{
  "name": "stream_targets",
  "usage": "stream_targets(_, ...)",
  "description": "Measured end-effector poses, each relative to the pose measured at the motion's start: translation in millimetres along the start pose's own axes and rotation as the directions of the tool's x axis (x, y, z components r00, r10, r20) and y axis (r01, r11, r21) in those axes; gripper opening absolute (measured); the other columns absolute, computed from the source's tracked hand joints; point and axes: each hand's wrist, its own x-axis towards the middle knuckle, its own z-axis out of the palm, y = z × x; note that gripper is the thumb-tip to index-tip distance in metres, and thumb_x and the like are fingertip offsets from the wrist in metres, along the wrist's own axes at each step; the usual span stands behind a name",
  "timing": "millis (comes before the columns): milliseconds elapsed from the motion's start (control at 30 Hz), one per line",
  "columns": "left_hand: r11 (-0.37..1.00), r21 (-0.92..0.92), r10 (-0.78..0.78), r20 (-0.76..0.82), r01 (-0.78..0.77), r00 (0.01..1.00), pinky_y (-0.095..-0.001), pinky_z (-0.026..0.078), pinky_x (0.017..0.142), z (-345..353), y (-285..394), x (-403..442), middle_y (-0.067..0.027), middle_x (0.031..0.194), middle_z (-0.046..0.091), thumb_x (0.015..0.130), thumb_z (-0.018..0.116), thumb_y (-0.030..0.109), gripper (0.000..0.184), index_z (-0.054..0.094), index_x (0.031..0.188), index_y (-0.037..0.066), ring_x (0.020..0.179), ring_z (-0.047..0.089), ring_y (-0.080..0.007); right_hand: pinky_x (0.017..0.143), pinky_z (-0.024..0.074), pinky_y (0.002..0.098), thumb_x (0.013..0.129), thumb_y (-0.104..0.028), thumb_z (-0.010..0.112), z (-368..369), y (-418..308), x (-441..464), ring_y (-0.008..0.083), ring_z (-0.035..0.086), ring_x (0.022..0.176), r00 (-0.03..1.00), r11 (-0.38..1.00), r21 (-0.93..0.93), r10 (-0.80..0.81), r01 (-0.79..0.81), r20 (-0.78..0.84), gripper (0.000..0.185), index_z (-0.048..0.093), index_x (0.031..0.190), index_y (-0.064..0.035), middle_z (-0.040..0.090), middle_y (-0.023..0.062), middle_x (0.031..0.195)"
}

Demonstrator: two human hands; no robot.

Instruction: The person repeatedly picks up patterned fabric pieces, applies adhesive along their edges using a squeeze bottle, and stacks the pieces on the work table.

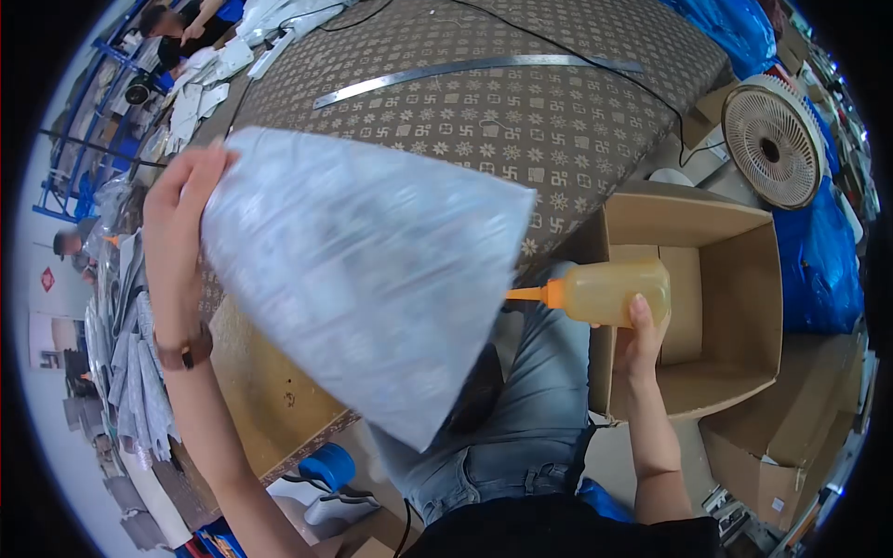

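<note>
A large pale, shiny sheet or bag [363, 270], blurred by motion, hangs tilted over the table edge and my lap. My left hand [191, 191] grips it at its upper left corner. In my right hand [644, 330] is a squeeze bottle [614, 290] of yellowish liquid, lying sideways with its orange nozzle pointing left at the sheet's right edge. Whether the nozzle touches the sheet I cannot tell.
Ahead lies a patterned brown table cover [419, 121] with a metal ruler [465, 67] and a black cable. An open cardboard box [735, 298] stands right, beside a fan [772, 144]. Grey pieces [139, 363] hang left. Two people are at far left.
</note>
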Motion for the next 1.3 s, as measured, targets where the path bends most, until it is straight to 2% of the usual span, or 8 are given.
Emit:
stream_targets(300, 0.979, 0.018, -0.204, 0.095, 0.203, 0.974, -0.0159, 0.030, 0.061, -46, -6, -24, 0.0077, 0.072, 0.052, 0.086, 0.068, 0.025, 0.025, 0.055, 0.072, 0.010, 0.066, 0.040, -0.0001, 0.085, 0.0425, 0.0281, 0.071, -0.036, 0.076, -8, 1, -4, 0.0148, 0.051, 0.096, 0.975, 0.966, -0.174, -0.167, 0.192, 0.150, 0.070, 0.041, 0.120, -0.0004, 0.049, 0.0075, 0.105)
stream_targets(633, 0.949, -0.075, -0.288, 0.187, 0.306, 0.939, -0.0196, 0.045, 0.073, -29, 0, -30, -0.0034, 0.093, 0.066, 0.085, 0.069, 0.018, 0.033, 0.056, 0.111, 0.002, 0.085, 0.057, -0.0042, 0.085, 0.0428, 0.0286, 0.071, -0.039, 0.076, -11, 19, -26, 0.0147, 0.051, 0.096, 0.975, 0.959, -0.205, -0.165, 0.194, 0.151, 0.070, 0.042, 0.119, -0.0004, 0.049, 0.0071, 0.104)
stream_targets(767, 0.955, -0.154, -0.225, 0.187, 0.255, 0.956, -0.0222, 0.047, 0.079, -23, -6, -33, -0.0079, 0.105, 0.064, 0.084, 0.069, 0.014, 0.045, 0.052, 0.123, 0.001, 0.092, 0.059, -0.0087, 0.077, 0.0480, 0.0279, 0.074, -0.041, 0.073, -7, 28, -35, 0.0163, 0.056, 0.093, 0.996, 0.989, -0.133, -0.063, 0.070, 0.059, 0.067, 0.043, 0.119, -0.0010, 0.052, 0.0085, 0.103)
stream_targets(867, 0.964, -0.231, -0.112, 0.108, 0.134, 0.988, -0.0239, 0.047, 0.084, -17, 5, -38, -0.0102, 0.114, 0.059, 0.084, 0.068, 0.017, 0.054, 0.045, 0.130, 0.001, 0.098, 0.058, -0.0124, 0.062, 0.0517, 0.0284, 0.081, -0.039, 0.066, 0, 23, -44, 0.0193, 0.061, 0.082, 0.901, 0.888, 0.179, 0.392, -0.423, 0.185, 0.058, 0.044, 0.118, -0.0002, 0.056, 0.0118, 0.099)
stream_targets(1000, 0.948, -0.299, 0.086, -0.077, -0.105, 0.993, -0.0276, 0.044, 0.093, -19, 6, -56, -0.0134, 0.129, 0.050, 0.085, 0.067, 0.026, 0.068, 0.034, 0.140, 0.002, 0.111, 0.054, -0.0179, 0.054, 0.0531, 0.0306, 0.087, -0.041, 0.058, -10, 19, -22, 0.0218, 0.063, 0.081, 0.863, 0.759, 0.424, 0.489, -0.494, 0.130, 0.052, 0.047, 0.118, -0.0022, 0.059, 0.0138, 0.100)
stream_targets(1100, 0.922, -0.293, 0.206, -0.189, -0.255, 0.960, -0.0305, 0.042, 0.098, -19, -21, -73, -0.0154, 0.136, 0.043, 0.085, 0.066, 0.030, 0.075, 0.028, 0.143, 0.002, 0.118, 0.051, -0.0209, 0.055, 0.0533, 0.0312, 0.089, -0.038, 0.056, -14, 12, -8, 0.0216, 0.063, 0.082, 0.937, 0.856, 0.389, 0.345, -0.339, 0.058, 0.048, 0.047, 0.118, -0.0014, 0.060, 0.0139, 0.100)
stream_targets(1167, 0.952, -0.293, 0.087, -0.016, -0.087, 0.996, -0.0350, 0.027, 0.110, -16, -54, -88, -0.0160, 0.145, 0.034, 0.075, 0.073, 0.033, 0.088, 0.029, 0.142, -0.002, 0.135, 0.030, -0.0233, 0.056, 0.0534, 0.0315, 0.090, -0.037, 0.054, -16, 6, 2, 0.0215, 0.063, 0.082, 0.965, 0.897, 0.367, 0.261, -0.247, 0.013, 0.046, 0.047, 0.117, -0.0009, 0.060, 0.0140, 0.099)
stream_targets(1300, 0.910, -0.355, -0.181, 0.119, 0.212, 0.976, -0.0316, 0.034, 0.105, -15, -117, -124, -0.0128, 0.141, 0.041, 0.081, 0.070, 0.025, 0.080, 0.026, 0.143, -0.003, 0.126, 0.043, -0.0210, 0.057, 0.0532, 0.0316, 0.089, -0.035, 0.056, -15, -2, 15, 0.0221, 0.063, 0.083, 1.000, 0.994, 0.110, 0.011, -0.008, -0.025, 0.045, 0.047, 0.117, -0.0007, 0.060, 0.0135, 0.100)
